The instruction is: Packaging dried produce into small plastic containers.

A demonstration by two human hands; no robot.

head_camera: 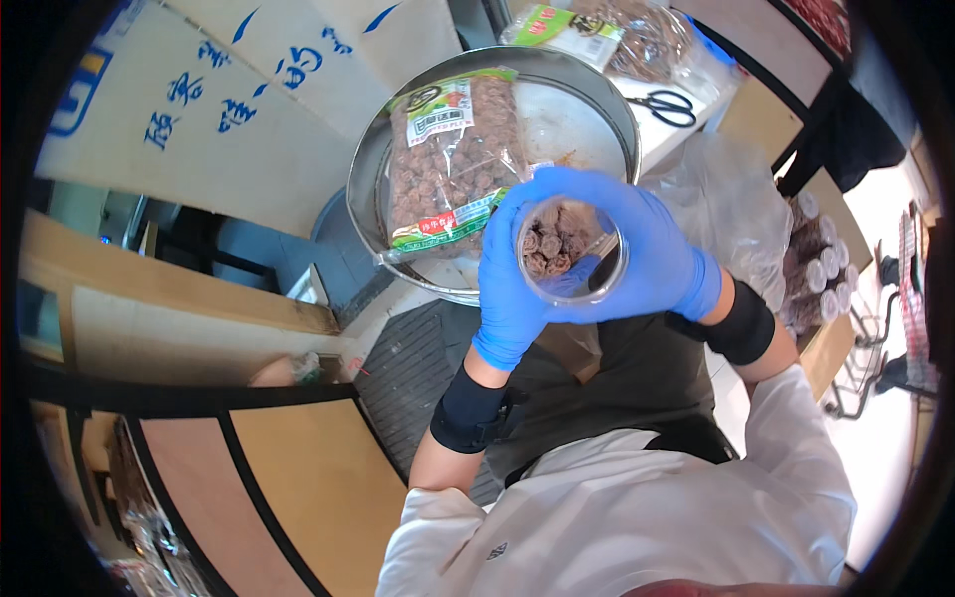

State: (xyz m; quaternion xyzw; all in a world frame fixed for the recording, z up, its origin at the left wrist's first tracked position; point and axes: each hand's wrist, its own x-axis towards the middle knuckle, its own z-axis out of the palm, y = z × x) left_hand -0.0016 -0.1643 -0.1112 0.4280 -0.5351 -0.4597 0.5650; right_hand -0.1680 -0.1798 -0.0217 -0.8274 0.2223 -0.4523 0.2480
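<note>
A clear plastic jar (606, 277), its round mouth turned up toward me, is held in front of my body. Brown wrinkled dried plums (552, 246) lie inside it. My left hand (511, 287), in a blue glove, wraps the jar's left side. From the other side my right hand (660, 250), gloved the same way, clasps it, with fingers passing behind the far wall. Just beyond my hands, a large plastic bag of dried plums (459, 172) lies in a round metal pan (578, 112). The jar's underside is hidden.
Black-handled scissors (668, 108) lie on a white surface right of the pan, near another packed bag (589, 37). A crumpled clear plastic bag (724, 194) hangs on the right. Several filled jars (813, 269) stand beyond it. A panel bearing writing (246, 97) stands at left.
</note>
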